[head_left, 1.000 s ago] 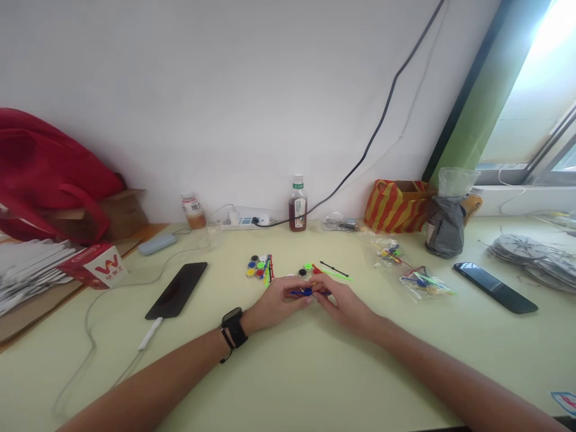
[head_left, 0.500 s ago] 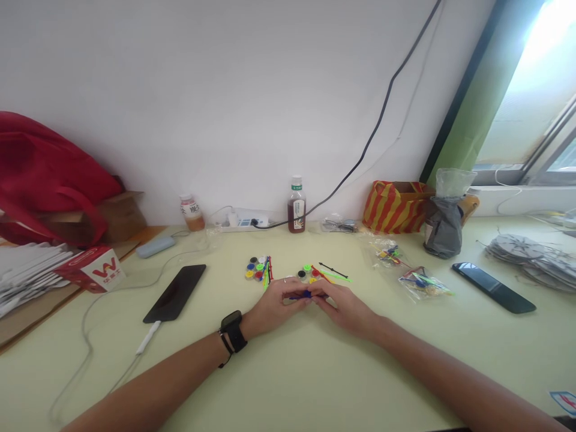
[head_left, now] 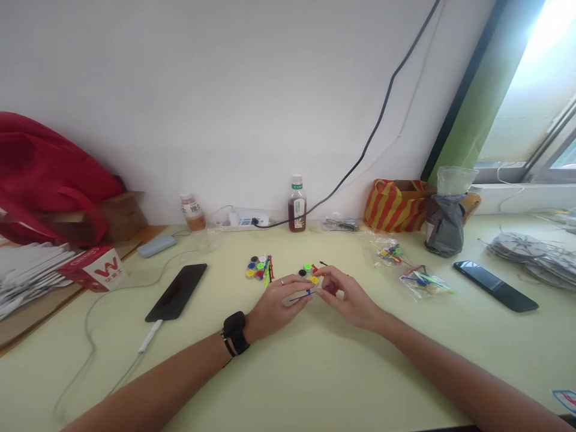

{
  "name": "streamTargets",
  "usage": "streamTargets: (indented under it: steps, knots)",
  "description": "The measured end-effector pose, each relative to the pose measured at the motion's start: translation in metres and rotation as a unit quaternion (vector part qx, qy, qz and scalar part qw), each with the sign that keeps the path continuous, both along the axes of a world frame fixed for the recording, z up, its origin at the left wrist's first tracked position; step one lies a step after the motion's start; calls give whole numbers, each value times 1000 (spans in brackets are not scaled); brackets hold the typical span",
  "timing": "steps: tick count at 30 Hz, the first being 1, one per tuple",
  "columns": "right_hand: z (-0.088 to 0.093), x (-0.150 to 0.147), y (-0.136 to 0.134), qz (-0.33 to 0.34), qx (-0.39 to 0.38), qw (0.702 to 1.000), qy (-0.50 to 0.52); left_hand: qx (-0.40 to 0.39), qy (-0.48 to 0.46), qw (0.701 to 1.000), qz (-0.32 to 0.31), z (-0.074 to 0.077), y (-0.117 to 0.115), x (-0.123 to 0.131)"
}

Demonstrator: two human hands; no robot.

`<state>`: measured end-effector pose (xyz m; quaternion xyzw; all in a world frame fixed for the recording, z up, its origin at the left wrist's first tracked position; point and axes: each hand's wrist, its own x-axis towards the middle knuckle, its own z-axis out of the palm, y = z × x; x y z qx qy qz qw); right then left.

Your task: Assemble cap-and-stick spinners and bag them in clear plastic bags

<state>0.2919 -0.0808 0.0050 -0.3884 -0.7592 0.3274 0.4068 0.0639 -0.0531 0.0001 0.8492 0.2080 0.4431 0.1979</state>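
1. Our left hand (head_left: pixel 276 303) is low over the worktop (head_left: pixel 288 375), its thumb and fingers pinching a thin blue stick (head_left: pixel 299 297).
2. That blue stick sits in front of us, between our two hands, with one end reaching back under the left palm.
3. Our right hand (head_left: pixel 353 300) comes in from the other side, thumb and forefinger curled close together just beside the left fingertips; we cannot tell whether they grip anything.
4. We wear a ring (head_left: pixel 282 281) on a left finger and a black watch (head_left: pixel 234 332) on the left wrist.
5. Just beyond our hands lie a black disc (head_left: pixel 302 272), a green disc (head_left: pixel 308 267) and a yellow disc (head_left: pixel 314 279), partly crowded by our fingers.
6. To the left of these, we see a second group of coloured discs (head_left: pixel 251 273), with a bundle of coloured sticks (head_left: pixel 268 270) along its right side.
7. Farther right, we have a clear packet (head_left: pixel 425 283) of coloured pieces, near a dark phone (head_left: pixel 495 287).
8. A bottle (head_left: pixel 297 210) of dark drink stands upright behind the discs, near the wall.
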Motion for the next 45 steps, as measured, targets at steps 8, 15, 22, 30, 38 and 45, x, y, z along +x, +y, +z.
streamTargets:
  steps: [8,15,22,30,38,45]
  knots:
    - [-3,-3,-1,26,-79,994,75,18,7,1000,9,-4,2,0]
    - [-2,1,5,19,-96,990,106,-19,31,999,25,2,1,-1]
    - [-4,2,6,19,-90,991,99,-56,53,997,5,4,-1,-2]
    - [2,0,8,18,-101,982,157,-193,20,980,-52,7,-6,2]
    - [-2,9,4,-53,52,997,33,-359,-90,928,-47,-5,12,4]
    - [-2,5,1,-30,9,998,50,-406,-127,903,-65,-4,16,4]
